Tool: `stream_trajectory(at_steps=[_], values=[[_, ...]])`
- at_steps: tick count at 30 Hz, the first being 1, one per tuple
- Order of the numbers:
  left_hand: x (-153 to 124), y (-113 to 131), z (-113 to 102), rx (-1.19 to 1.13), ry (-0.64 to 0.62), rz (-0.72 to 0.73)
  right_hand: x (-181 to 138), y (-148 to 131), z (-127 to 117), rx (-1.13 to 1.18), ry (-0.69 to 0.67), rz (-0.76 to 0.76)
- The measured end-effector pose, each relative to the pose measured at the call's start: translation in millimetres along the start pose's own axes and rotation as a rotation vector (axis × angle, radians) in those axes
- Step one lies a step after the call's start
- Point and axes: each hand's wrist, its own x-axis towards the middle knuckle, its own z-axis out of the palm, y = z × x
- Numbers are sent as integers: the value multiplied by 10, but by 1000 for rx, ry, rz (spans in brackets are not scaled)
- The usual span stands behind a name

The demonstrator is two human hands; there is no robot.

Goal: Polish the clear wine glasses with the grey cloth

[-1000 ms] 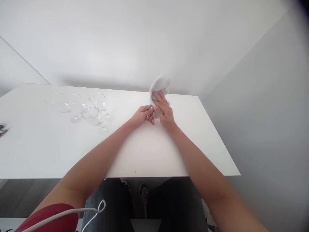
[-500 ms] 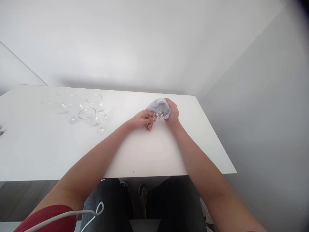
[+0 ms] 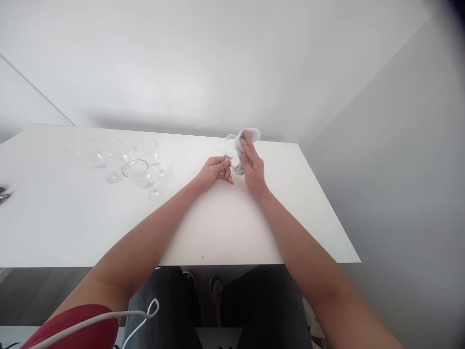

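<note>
My left hand (image 3: pixel 217 170) is closed around the stem of a clear stemmed glass (image 3: pixel 229 146), held above the table in the head view. The glass's bowl points up and away from me, partly hidden by a light grey cloth (image 3: pixel 252 134). Gripping that cloth against the right side of the bowl is my right hand (image 3: pixel 253 162), slightly smeared by motion. To the left, several clear stemmed glasses (image 3: pixel 135 168) stand grouped together on the white table (image 3: pixel 90 218).
Dark and metallic items (image 3: pixel 4 198) lie at the table's far left edge. A wall (image 3: pixel 181 72) rises behind the table and another closes off the right side. A white cable (image 3: pixel 109 316) hangs by my left arm.
My right hand and the cloth have shifted up and off the front of the bowl, turning to its right side. The glass has tilted more upright in my left hand.
</note>
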Motion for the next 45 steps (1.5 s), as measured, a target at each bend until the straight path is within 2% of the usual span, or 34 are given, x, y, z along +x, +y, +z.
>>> stream_trajectory(at_steps=[2, 4, 9, 12, 17, 21, 25, 28, 45], values=[[2, -10, -1, 4, 32, -17, 0, -29, 23, -137, -105, -82], [-5, -7, 8, 39, 23, -26, 5, -24, 30, -236, -137, -123], [-39, 47, 42, 192, -135, -99, -1, 10, 14, -290, 104, -120], [-54, 75, 39, 222, -205, -115, -18, -11, -16, -187, 163, -63], [-63, 84, 4, 235, -281, -122, 4, 6, -95, 97, 230, 158], [-31, 47, -24, 176, -303, -31, 24, 32, -54, 372, 250, 292], [36, -34, -58, 144, -222, 51, -3, -34, 58, 550, 124, 423], [81, -99, -76, 66, -117, 45, -14, -72, 103, 574, 72, 444], [111, -187, -52, -78, 63, 72, -2, 36, 20, 288, -158, 274]])
